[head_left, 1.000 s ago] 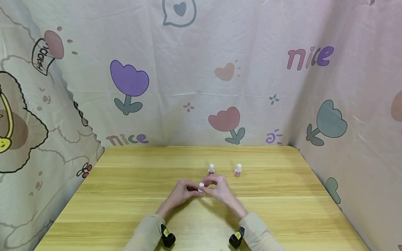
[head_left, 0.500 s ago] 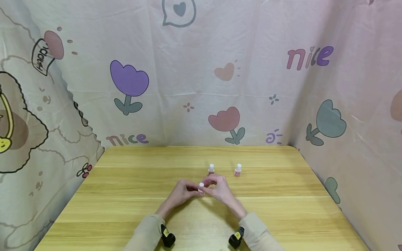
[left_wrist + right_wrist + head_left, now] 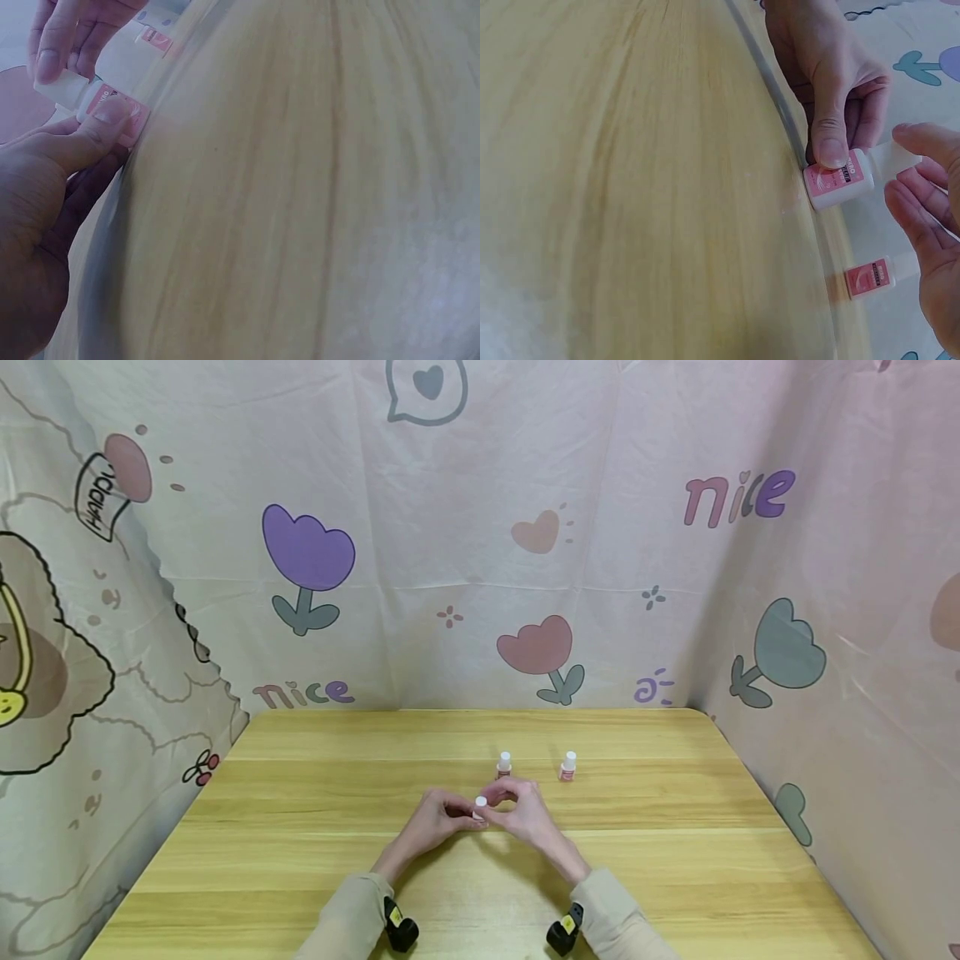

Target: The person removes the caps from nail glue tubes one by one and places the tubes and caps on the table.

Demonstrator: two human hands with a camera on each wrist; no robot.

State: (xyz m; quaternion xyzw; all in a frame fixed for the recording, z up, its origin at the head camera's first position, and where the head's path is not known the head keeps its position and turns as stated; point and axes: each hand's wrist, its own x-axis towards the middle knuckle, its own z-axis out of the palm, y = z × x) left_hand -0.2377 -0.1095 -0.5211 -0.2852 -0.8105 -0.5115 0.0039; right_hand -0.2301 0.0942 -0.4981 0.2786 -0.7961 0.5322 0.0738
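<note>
Near the middle of the table, my left hand [image 3: 435, 822] pinches the body of a small white bottle with a pink label [image 3: 832, 191], thumb over the label. My right hand [image 3: 525, 814] has thumb and fingers on its white cap [image 3: 61, 90]. Cap and bottle appear joined, and the base looks to be on or just above the tabletop. Two similar capped bottles stand behind: one bottle [image 3: 505, 763] just beyond my right hand's fingers, partly hidden by them, and another bottle [image 3: 567, 767] further right.
The wooden table [image 3: 300, 893] has a patterned fabric backdrop [image 3: 442, 560] behind it and fabric along both sides. Black wrist cameras sit at the cuffs of both beige sleeves [image 3: 348, 914].
</note>
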